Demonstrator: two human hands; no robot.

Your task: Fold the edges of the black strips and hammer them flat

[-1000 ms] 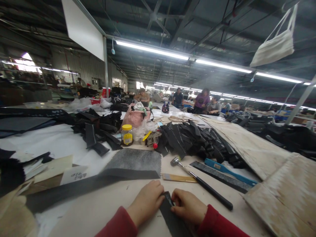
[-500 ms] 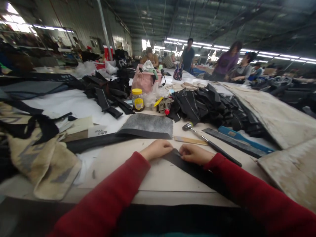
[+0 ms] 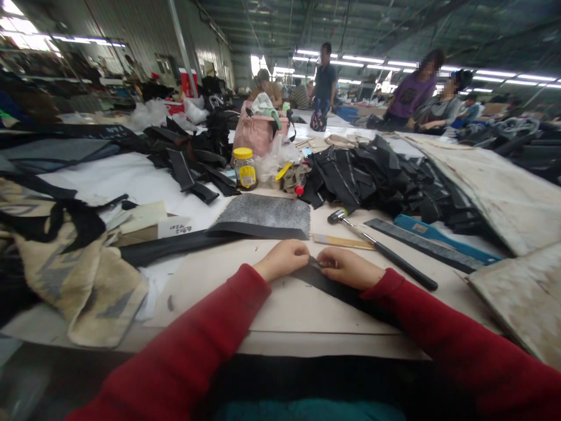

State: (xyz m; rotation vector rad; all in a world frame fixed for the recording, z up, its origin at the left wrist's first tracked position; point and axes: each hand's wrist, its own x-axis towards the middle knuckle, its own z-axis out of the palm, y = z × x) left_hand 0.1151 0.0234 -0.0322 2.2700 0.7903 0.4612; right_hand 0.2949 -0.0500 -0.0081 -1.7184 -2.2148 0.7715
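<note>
A black strip of material (image 3: 328,285) runs slantwise over the pale work board (image 3: 219,298), its far end between my two hands. My left hand (image 3: 288,257) is closed on the strip's far left edge. Facing it, my right hand (image 3: 339,266) pinches the same end with thumb and fingertips; part of the strip lies hidden under my right sleeve. Just beyond my hands lie a grey fabric panel with a black border (image 3: 267,216) and a flat wooden stick (image 3: 342,241). A hammer with a black handle (image 3: 394,260) rests to the right.
Black cut pieces (image 3: 363,175) are heaped behind the hammer, beside a blue tool (image 3: 442,237). A jar with a yellow lid (image 3: 245,169) stands before a pink bag (image 3: 254,137). Stained cloth (image 3: 100,292) hangs at the left edge. Several people are farther back.
My hands stay at the strip's end, the right one shifting slightly closer to the left. The view has tilted a little, and the people at the back have shifted.
</note>
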